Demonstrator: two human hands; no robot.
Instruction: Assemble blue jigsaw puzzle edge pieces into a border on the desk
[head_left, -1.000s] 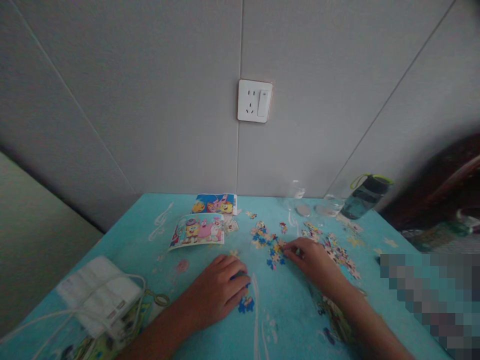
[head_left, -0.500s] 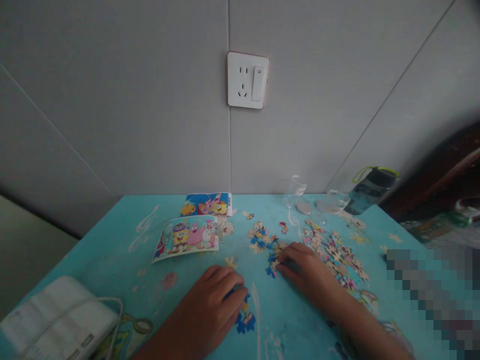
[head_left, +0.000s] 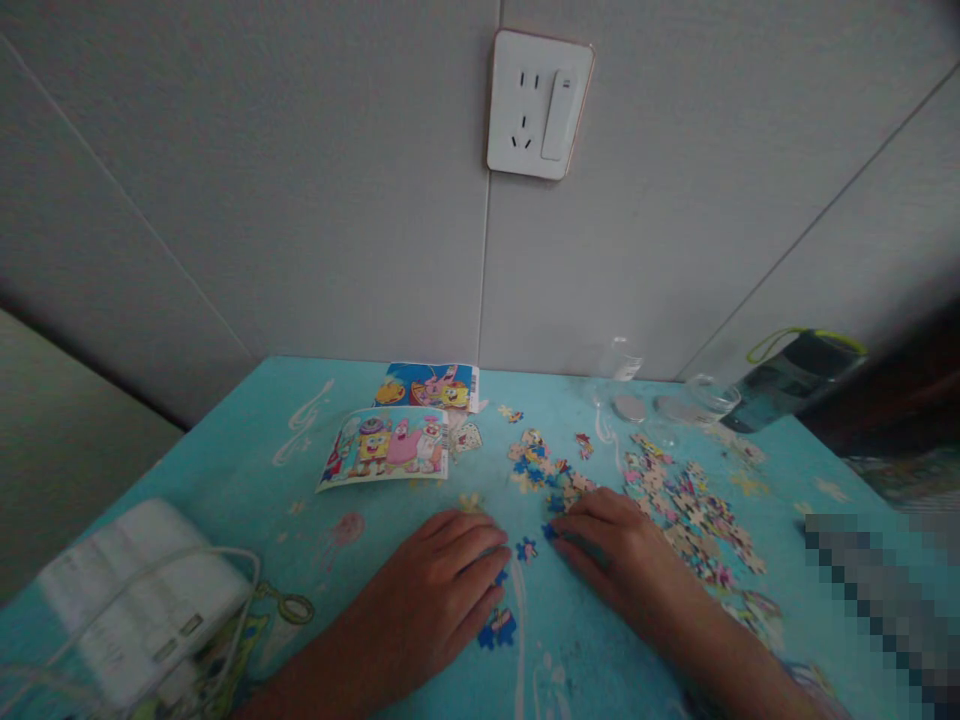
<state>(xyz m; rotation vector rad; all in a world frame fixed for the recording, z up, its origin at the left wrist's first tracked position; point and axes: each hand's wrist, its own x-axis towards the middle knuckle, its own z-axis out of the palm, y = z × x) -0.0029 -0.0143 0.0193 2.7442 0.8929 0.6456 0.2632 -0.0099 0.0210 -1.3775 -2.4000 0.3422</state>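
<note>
Keep your right hand (head_left: 619, 545) low and slide the blue puzzle piece (head_left: 550, 532) under your fingertips flat across the tabletop (head_left: 247, 470) rather than lifting it, so that it does not flip or scatter the ones around it; I judge a light push with one or two fingers is enough. That hand lies palm down with the fingers loosely spread and gripping nothing, the tips touching or just at the piece on its left side. Your left hand (head_left: 450, 575) rests flat as well, fingers slightly apart and pointing towards the right hand, holding nothing; whether it pins a piece beneath the palm cannot be told. Between the two hands lies a single loose blue piece (head_left: 526, 549), and just below the left fingertips a small joined blue cluster (head_left: 499, 628). Beyond the right hand is a little heap of mixed pieces (head_left: 541, 468), and to its right a wider spread of pale pieces (head_left: 690, 505). Farther off beyond the left hand lies the cartoon reference picture (head_left: 386, 446); well to its left sits a white pouch with a cord (head_left: 135, 595).
</note>
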